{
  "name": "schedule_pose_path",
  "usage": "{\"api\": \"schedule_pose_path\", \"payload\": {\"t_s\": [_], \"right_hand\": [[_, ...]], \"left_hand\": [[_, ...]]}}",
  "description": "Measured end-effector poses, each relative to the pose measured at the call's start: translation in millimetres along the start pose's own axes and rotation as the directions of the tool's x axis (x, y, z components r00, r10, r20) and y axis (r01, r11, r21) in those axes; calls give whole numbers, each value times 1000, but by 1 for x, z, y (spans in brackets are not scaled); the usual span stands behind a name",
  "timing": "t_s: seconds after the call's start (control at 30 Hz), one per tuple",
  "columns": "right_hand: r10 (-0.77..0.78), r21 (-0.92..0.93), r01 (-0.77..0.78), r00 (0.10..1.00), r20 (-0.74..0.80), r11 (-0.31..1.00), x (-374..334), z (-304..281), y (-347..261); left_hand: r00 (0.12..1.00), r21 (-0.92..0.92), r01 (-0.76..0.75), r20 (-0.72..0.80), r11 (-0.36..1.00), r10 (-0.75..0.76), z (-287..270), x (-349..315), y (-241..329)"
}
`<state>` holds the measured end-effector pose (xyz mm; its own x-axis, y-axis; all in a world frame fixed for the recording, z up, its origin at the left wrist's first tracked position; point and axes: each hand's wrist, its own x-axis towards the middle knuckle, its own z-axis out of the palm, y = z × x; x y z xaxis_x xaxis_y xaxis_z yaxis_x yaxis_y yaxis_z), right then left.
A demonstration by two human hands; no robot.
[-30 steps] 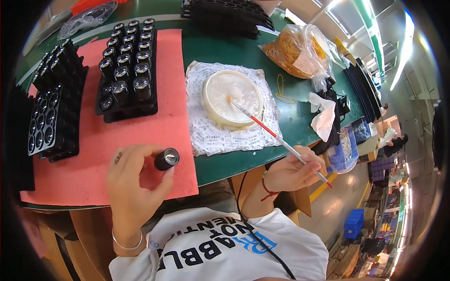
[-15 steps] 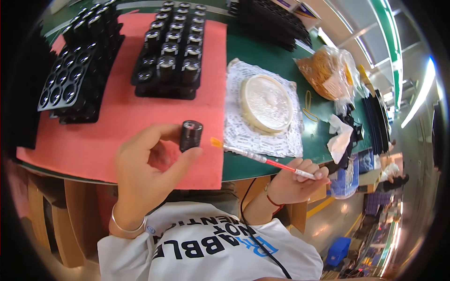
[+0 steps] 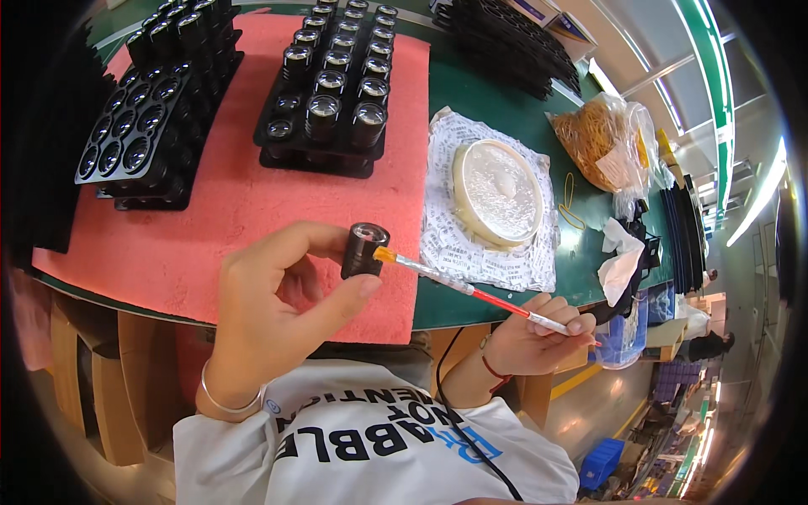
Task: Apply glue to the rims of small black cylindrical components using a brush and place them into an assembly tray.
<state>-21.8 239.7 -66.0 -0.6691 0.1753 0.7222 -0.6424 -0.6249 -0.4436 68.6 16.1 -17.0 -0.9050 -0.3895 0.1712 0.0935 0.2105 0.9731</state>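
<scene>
Fingers of L hand grip the cylinder over near right part of mat; fingers of R hand grip the brush, bristles seemingly touching cylinder's side. Better to press lightly, w/ cylinder steady.

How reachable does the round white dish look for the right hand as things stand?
Probably yes: the dish rests on printed paper just beyond the right hand, and nothing visible stands between them. That hand does hold a brush.
</scene>
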Motion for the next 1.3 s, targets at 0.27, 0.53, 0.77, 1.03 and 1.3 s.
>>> {"api": "schedule_pose_path", "payload": {"t_s": [0.27, 0.53, 0.77, 1.03, 1.3], "right_hand": [[-50, -36, 49, 998, -37, 998, 0, 2, 2], [-63, 106, 72, 994, -87, 992, -1, 2, 0], [-37, 101, 39, 999, -31, 994, -3, -2, 1], [-74, -42, 73, 997, -35, 996, -3, -3, 2], [-87, -81, 79, 991, -104, 994, -4, 0, 4]], "left_hand": [[991, -280, 111, 105, 954, -85, -3, 1, -5], [999, -83, 36, 0, 996, -37, -1, 2, -3], [1000, 31, -4, -24, 1000, 5, 1, 2, -2], [996, -146, 85, 45, 986, -79, -3, 2, -2], [993, -221, 71, 112, 973, -47, -5, 3, -6]]}}
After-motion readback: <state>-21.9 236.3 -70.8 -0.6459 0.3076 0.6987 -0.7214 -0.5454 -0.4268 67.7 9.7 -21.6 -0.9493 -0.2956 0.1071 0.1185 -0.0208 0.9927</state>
